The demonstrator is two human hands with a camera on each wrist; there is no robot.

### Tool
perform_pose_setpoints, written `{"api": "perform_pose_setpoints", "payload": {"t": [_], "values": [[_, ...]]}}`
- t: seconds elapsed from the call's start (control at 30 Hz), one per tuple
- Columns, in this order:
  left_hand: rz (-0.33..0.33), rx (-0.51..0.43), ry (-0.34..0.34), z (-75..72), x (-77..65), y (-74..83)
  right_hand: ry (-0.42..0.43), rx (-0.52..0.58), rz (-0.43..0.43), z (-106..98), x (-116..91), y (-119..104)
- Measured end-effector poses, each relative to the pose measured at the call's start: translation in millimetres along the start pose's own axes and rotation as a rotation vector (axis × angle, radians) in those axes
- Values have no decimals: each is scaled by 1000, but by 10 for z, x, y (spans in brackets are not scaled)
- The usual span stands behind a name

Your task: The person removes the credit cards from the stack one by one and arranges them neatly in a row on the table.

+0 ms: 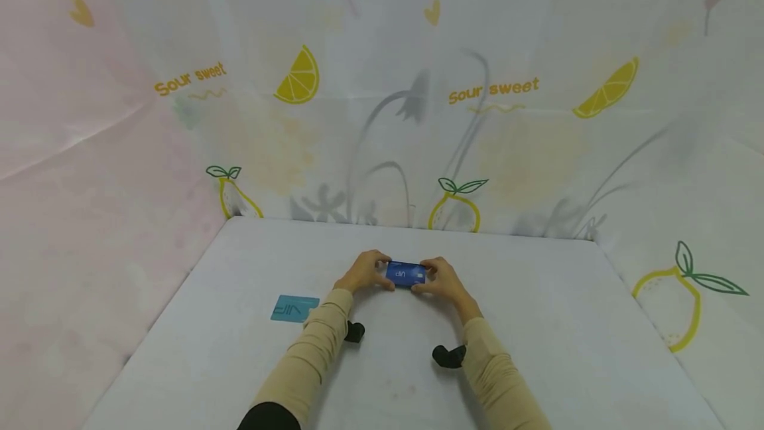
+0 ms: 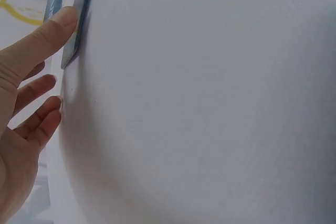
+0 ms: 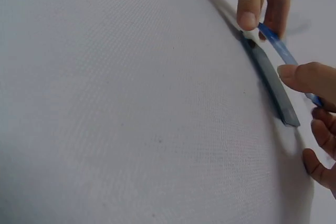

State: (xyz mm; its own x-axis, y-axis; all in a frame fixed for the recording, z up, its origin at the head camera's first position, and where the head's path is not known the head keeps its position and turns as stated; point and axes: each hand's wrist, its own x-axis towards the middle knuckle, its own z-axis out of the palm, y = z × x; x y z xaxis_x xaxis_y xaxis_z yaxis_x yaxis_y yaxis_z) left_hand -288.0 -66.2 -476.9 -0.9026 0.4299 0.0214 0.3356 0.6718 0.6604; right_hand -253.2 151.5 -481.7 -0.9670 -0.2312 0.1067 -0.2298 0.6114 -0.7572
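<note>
A blue card with upside-down VIP lettering is held by its two ends above the middle of the white table. My left hand pinches one end, thumb on the near edge and fingers on the far edge. At the other end my right hand pinches it the same way. The card looks slightly bowed in the right wrist view. Close beneath it lies a thin grey-blue slab with bevelled edges; its kind cannot be told. Left of my left forearm, a teal card with VIP lettering lies flat, partly covered by the sleeve.
The white table ends at a lemon-printed cloth backdrop at the back and sides. Black wrist mounts stick inward from both beige sleeves.
</note>
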Motion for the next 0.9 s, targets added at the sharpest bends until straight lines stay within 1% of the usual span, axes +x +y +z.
{"api": "perform_pose_setpoints", "payload": {"t": [0.07,0.23,0.57,0.8,0.9], "values": [[-12,-10,-6,-9,-10,-3,-2,9,-10,-4,-10,7],[2,-32,-14,-68,-24,11,4,38,-12,-2,-20,7],[72,-25,10,-164,-82,58,9,86,24,-20,-76,-83],[107,-66,31,-204,-141,83,22,88,-15,-55,-107,-151],[117,-59,44,-218,-169,76,23,87,-38,-64,-114,-171]]}}
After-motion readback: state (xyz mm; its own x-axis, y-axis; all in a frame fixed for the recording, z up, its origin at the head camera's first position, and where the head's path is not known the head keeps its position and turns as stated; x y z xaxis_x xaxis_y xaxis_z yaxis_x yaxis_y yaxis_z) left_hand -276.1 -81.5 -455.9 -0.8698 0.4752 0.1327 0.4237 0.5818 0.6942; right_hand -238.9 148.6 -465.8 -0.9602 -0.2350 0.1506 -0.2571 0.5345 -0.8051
